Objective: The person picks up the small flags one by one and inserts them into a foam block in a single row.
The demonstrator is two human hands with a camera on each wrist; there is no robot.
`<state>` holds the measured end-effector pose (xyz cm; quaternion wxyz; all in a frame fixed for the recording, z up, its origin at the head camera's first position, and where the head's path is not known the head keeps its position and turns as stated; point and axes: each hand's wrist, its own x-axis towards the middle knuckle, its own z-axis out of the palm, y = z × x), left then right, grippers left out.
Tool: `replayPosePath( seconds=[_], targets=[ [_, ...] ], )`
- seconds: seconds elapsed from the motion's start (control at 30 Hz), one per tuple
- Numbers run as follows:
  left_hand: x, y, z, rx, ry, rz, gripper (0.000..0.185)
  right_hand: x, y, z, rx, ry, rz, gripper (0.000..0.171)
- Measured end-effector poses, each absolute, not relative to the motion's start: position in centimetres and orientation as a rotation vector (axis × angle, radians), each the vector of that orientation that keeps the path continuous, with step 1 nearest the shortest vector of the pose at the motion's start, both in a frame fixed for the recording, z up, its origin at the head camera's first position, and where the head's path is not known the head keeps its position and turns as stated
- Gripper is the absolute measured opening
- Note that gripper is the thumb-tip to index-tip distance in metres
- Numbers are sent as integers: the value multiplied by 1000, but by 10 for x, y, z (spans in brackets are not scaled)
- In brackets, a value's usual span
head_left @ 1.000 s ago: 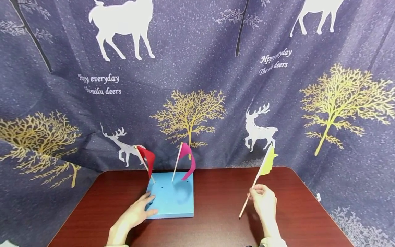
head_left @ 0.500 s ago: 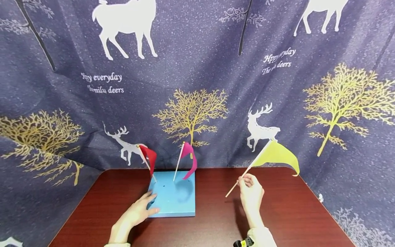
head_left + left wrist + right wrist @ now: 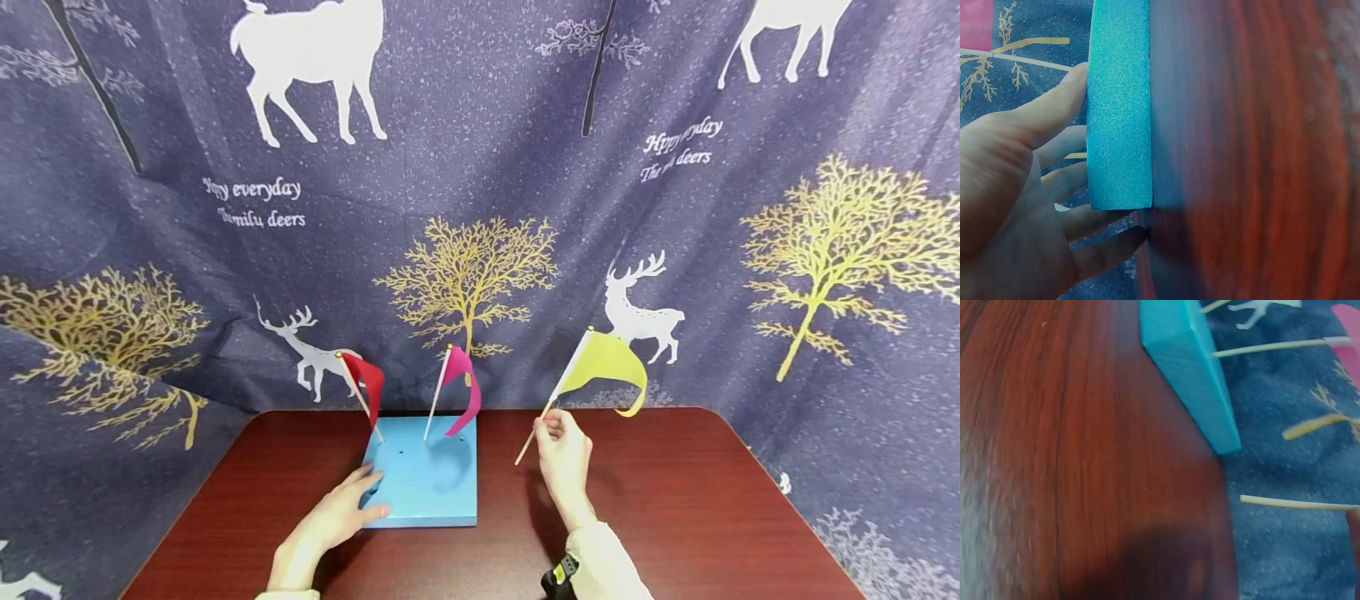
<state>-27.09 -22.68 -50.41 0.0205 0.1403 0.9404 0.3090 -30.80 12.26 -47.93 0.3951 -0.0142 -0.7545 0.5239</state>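
A blue foam board [image 3: 427, 492] with small holes lies flat on the table. My left hand [image 3: 333, 512] rests on its left edge, fingers spread; in the left wrist view the thumb [image 3: 1066, 100] lies along the board's side. Two pennants stand in the board near its back: a red flag [image 3: 367, 379], its stick leaning left, and a magenta flag [image 3: 459, 367]. To the right of the board, my right hand [image 3: 566, 458] pinches the thin stick of a yellow flag [image 3: 611, 367]. That stick [image 3: 1297, 504] slants, its lower end free, in the air beside the board.
The board stands on a dark red-brown wooden table [image 3: 675, 517] with rounded back corners. Behind it hangs a blue cloth [image 3: 480, 125] printed with deer and trees. A black and yellow device [image 3: 558, 575] is strapped at my right wrist.
My right hand has carried the yellow flag leftward and a little farther back, closer to the board. The cloth of that flag has swung out to full view. My left hand stays on the board.
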Motion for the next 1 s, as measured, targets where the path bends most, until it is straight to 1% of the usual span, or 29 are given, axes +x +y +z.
replayPosePath(
  seconds=[0.23,0.5,0.67,0.8,1.0],
  targets=[
    [-269,-225,-499,447,2913,962,63,-321,102,-484,48,-1864,1321,7],
    [-269,-230,-504,416,2917,954,64,-337,65,-478,191,-1905,1258,11],
    [-269,-230,-503,419,2916,962,64,-349,47,-475,207,-1913,1224,9],
    [-269,-229,-503,420,2912,974,64,-354,38,-476,220,-1935,1252,4],
    [-270,-227,-505,428,2915,962,63,-357,33,-476,251,-1966,1185,6]
  ],
)
